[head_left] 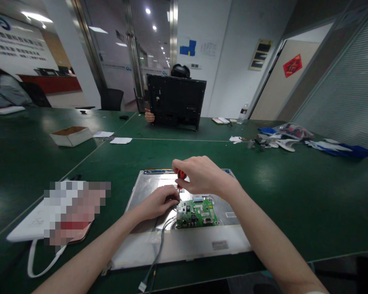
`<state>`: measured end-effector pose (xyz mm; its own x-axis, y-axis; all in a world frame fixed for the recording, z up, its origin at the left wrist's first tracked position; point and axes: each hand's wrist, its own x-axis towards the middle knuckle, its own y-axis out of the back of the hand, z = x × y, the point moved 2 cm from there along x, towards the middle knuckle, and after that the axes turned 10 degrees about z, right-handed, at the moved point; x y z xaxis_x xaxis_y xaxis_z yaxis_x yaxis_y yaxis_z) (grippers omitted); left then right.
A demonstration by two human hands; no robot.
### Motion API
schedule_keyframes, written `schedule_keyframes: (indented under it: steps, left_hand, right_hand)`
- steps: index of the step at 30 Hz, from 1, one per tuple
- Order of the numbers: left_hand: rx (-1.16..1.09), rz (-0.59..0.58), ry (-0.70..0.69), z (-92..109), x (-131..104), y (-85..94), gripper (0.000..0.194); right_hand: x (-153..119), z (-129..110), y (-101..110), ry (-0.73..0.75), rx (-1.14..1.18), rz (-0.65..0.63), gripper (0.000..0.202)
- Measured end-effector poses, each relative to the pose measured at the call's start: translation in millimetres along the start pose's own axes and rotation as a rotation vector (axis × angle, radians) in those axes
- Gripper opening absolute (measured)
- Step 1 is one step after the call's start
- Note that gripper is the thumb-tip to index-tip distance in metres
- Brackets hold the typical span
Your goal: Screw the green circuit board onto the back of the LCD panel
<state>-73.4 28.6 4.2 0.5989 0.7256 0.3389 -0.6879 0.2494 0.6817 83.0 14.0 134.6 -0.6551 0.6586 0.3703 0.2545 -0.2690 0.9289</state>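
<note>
My right hand (199, 174) is closed around the red and black handle of a screwdriver (180, 175), held upright above the upper left corner of a green circuit board (198, 213). Just left of that corner is my left hand (161, 201), its fingers pressed together near the screwdriver's tip; what they hold, if anything, is too small to tell. The board lies on a silver metal panel (202, 241) on the green table. Grey cables (161, 249) run from the board's left side over the panel's front edge, ending in a white connector.
A white tablet-like device (27, 222) and a partly blurred pinkish item lie at left with a white cable. Farther back are an open box (72, 136) and papers. Across the table, a person's hand (149, 116) holds a black screen (176, 102). Bags and parts lie back right.
</note>
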Motion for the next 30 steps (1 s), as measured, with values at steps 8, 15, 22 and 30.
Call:
schedule_keyframes:
  steps: [8,15,22,30]
  left_hand:
    - [0.012,-0.009,0.011,2.1,1.1,0.5,0.005]
    - [-0.028,0.014,0.01,-3.8,-0.4,-2.7,0.008]
    - [-0.011,-0.015,0.014,1.5,0.9,-0.7,0.009]
    - [0.017,-0.005,0.009,3.7,1.2,-0.9,0.008]
  right_hand:
    - [0.3,1.6,-0.7,-0.019,-0.032,0.004,0.023]
    - [-1.1,-2.5,2.0,0.009,0.035,-0.016,0.017]
    - [-0.1,-2.2,0.5,-0.054,-0.016,-0.002,0.024]
    - [0.7,-4.5,-1.2,-0.038,-0.031,0.023,0.018]
